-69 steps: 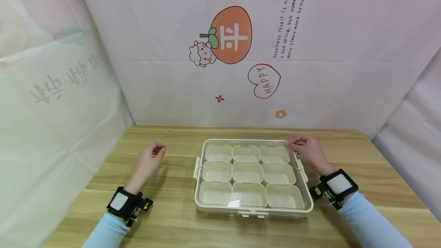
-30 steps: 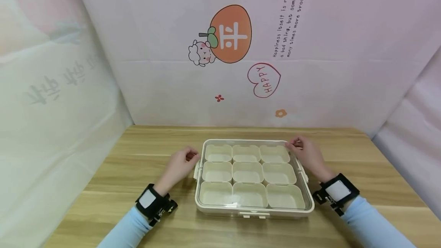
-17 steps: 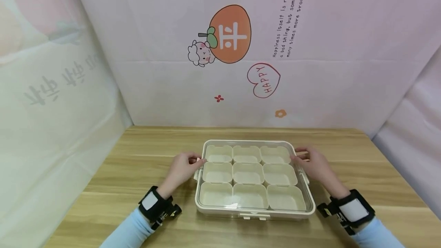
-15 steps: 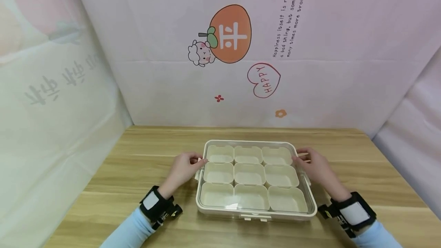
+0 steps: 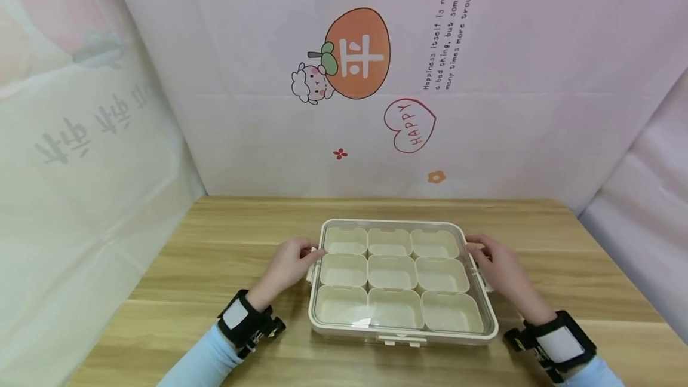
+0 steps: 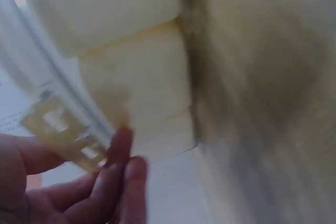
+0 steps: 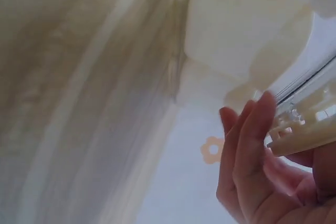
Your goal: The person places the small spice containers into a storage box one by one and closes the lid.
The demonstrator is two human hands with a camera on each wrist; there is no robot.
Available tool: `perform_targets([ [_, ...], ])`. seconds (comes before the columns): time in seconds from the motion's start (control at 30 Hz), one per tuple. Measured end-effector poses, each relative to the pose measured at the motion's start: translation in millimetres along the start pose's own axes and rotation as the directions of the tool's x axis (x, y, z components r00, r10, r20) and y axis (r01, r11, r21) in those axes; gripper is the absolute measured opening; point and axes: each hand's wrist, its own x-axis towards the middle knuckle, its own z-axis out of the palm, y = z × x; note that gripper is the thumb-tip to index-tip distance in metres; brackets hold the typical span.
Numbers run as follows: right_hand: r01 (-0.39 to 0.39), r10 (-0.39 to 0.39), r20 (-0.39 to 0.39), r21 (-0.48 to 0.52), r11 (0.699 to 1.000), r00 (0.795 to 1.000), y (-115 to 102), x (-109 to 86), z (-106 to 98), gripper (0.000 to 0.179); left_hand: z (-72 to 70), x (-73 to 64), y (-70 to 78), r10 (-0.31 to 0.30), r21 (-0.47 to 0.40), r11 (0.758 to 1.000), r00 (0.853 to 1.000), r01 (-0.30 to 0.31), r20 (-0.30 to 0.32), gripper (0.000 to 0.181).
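Observation:
A flat storage box with a clear lid (image 5: 344,328) lies on the table, several cream cups (image 5: 344,269) set in rows inside it. At its left side my left hand (image 5: 287,264) grips the edge, thumb on the rim. The left wrist view has a cream side latch (image 6: 63,129) between that thumb and the fingers. My right hand (image 5: 502,270) holds the opposite side, thumb at the rim near the back right corner. In the right wrist view its fingers reach along the box wall beside another latch (image 7: 307,137).
The wooden table (image 5: 242,214) extends around the box on all sides. A front latch (image 5: 402,340) juts from the box's near edge. Behind stands a printed white cloth (image 5: 258,136), with more cloth at left and right.
My left hand has come in from the left to the box's side. My right hand has slid from the back right corner down along the right edge. The box has shifted slightly right.

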Motion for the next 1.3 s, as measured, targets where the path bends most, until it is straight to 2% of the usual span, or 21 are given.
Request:
perform_targets([
  [0.1, 0.015, -0.015, 0.004, -0.06, 0.998, 1.0, 1, -3.6, 0, 0.027, -5.1, -3.5, 1.7, 0.001, 0.035, 0.999, 1.0, -0.002, 0.03, 0.022],
  [0.17, 0.051, -0.051, -0.002, -0.102, 0.993, 0.999, -1, -6.4, -1, 0.023, -7.7, -6.7, 4.1, 0.003, 0.082, 0.997, 0.999, -0.006, 0.033, 0.022],
  [0.3, 0.097, -0.103, -0.021, -0.201, 0.975, 0.994, -10, -10.8, -4, 0.018, -9.1, -13.0, 11.8, 0.044, 0.196, 0.98, 0.999, -0.043, 0.001, 0.022],
  [0.43, 0.057, -0.07, -0.039, -0.264, 0.963, 0.997, -18, -14.2, -10, 0.017, -5.7, -16.1, 15.7, 0.115, 0.288, 0.953, 0.991, -0.092, -0.064, 0.019],
  [0.53, 0.03, -0.043, -0.042, -0.277, 0.96, 0.998, -22, -16.4, -13, 0.014, -1.4, -15.4, 13.8, 0.15, 0.32, 0.94, 0.987, -0.122, -0.064, 0.014],
  [0.67, 0.033, -0.041, -0.021, -0.292, 0.956, 0.999, -24, -16.3, -14, 0.013, 1.2, -14.2, 10.3, 0.106, 0.248, 0.964, 0.994, -0.098, -0.016, 0.015],
  [0.8, 0.042, -0.038, 0.02, -0.261, 0.964, 0.999, -26, -15.6, -12, 0.019, 0.1, -14.2, 11.2, 0.023, 0.139, 0.99, 1.0, -0.024, 0.011, 0.021],
  [0.93, -0.011, 0.028, 0.089, -0.177, 0.984, 0.996, -25, -15.0, -14, 0.027, 0.4, -13.7, 13.1, -0.003, 0.087, 0.996, 1.0, 0.001, 0.029, 0.023],
  [1.07, -0.085, 0.095, 0.174, -0.062, 0.994, 0.98, -21, -14.0, -16, 0.031, 2.2, -12.0, 11.2, -0.033, -0.007, 0.999, 0.999, 0.033, 0.018, 0.02],
  [1.2, -0.097, 0.095, 0.187, 0.001, 0.995, 0.978, -17, -14.0, -14, 0.032, 2.7, -9.0, 6.5, -0.072, -0.069, 0.995, 0.997, 0.071, -0.015, 0.018],
  [1.3, -0.087, 0.082, 0.186, 0.017, 0.996, 0.979, -17, -14.4, -12, 0.032, 1.2, -8.0, 3.5, -0.119, -0.126, 0.985, 0.993, 0.116, -0.012, 0.019],
])
